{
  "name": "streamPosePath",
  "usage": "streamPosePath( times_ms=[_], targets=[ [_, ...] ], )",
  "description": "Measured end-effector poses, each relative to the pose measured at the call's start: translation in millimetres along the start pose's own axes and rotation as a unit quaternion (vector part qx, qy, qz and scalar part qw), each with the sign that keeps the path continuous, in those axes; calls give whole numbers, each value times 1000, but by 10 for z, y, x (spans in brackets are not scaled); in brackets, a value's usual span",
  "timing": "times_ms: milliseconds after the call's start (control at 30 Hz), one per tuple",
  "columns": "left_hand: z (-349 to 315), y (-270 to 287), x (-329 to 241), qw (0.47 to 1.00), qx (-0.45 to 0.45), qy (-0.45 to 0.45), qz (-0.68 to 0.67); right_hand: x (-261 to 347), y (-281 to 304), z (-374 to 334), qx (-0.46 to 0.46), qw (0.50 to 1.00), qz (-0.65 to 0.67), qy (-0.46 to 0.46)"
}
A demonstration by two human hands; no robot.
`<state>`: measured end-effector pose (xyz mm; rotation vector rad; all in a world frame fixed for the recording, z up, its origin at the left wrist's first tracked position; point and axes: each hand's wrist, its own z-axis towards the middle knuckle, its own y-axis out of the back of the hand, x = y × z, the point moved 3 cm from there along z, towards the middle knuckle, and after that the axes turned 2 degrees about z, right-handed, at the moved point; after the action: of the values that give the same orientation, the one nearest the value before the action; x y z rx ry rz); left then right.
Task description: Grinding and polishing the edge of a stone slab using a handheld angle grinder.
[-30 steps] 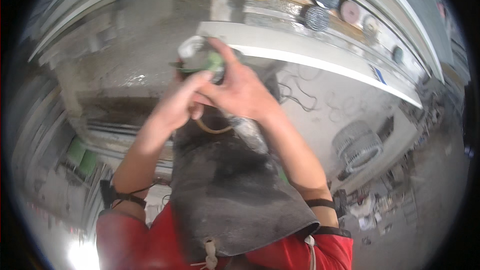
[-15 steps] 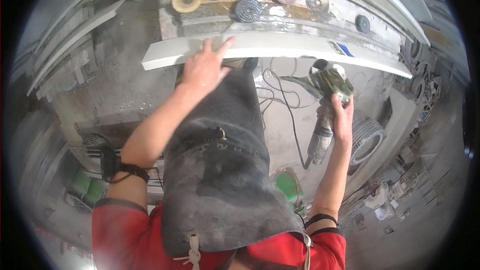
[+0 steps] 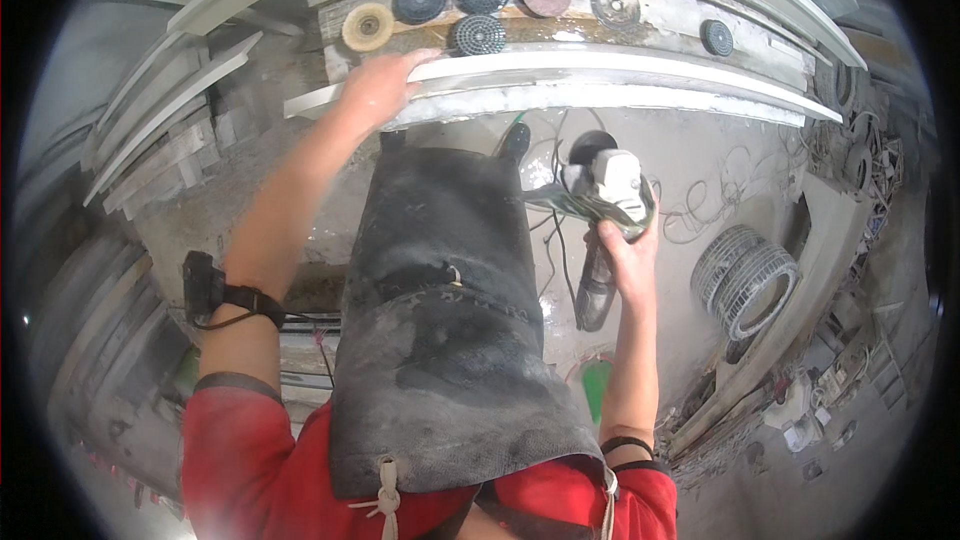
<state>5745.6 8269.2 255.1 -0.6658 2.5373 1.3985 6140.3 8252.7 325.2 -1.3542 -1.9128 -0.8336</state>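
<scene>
My left hand (image 3: 378, 92) is at the left end of a long, pale stone slab (image 3: 600, 62) with a wet near side. Its fingers reach over the far edge and the thumb is on the near side, so it grips the slab. On the right, short of the slab, my right hand (image 3: 632, 250) is closed round an angle grinder (image 3: 617, 178). The grinder has a pale head, a dark round disc (image 3: 592, 147) facing away from me, and dark green sheeting wrapped about it. Its dark grip hangs below the hand.
Beyond the slab, several round polishing pads (image 3: 479, 35) lie on a wet wooden board (image 3: 660, 35). Cables (image 3: 556, 250) trail on the floor. Tyres (image 3: 745, 280) stand at the right; more slabs (image 3: 175, 120) lean at the left. A dark apron (image 3: 440, 340) covers my front.
The slab has turned, showing a narrow upper strip and wet lower strip. My left hand has moved to its far edge, leftward. My right hand has brought the grinder left and slightly nearer.
</scene>
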Motion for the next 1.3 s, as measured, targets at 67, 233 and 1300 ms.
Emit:
streamPosePath(
  times_ms=[67,233,1300],
  targets=[
    [-246,1,-51,989,-116,-17,-90,132,-319,70,1,996,-83,25],
    [-1083,-453,-300,837,-31,62,-543,206,-1314,327,73,964,-193,165],
    [-301,-989,-1158,702,-32,-66,-708,-104,-1096,921,47,960,-164,222]
  ],
)
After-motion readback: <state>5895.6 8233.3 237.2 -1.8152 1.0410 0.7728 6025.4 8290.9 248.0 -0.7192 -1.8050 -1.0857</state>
